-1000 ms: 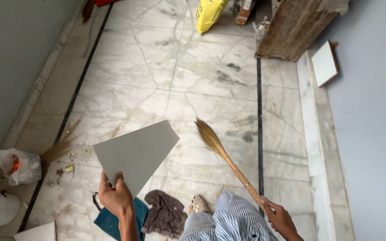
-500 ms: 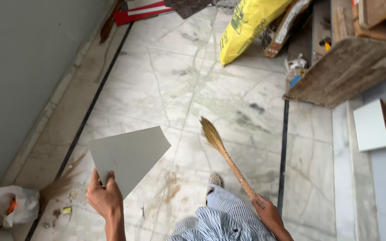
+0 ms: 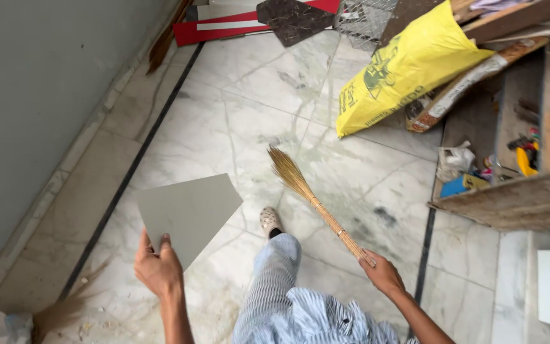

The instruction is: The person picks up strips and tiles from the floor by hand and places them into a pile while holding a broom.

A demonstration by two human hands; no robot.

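The floor (image 3: pixel 224 121) is pale marble, veined grey and crossed by thin black lines. A plain grey board (image 3: pixel 189 213), a straw-tan broom (image 3: pixel 310 200), blue-and-white striped trousers (image 3: pixel 288 299). Further off, a bright yellow sack (image 3: pixel 408 64) with dark print, a red-and-white strip (image 3: pixel 224 25), a speckled dark brown slab (image 3: pixel 294 19).

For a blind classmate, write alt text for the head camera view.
Seen from above, a person's right hand holds a straw broom and the left hand a flat grey board, over a marble floor. A yellow sack lies ahead.
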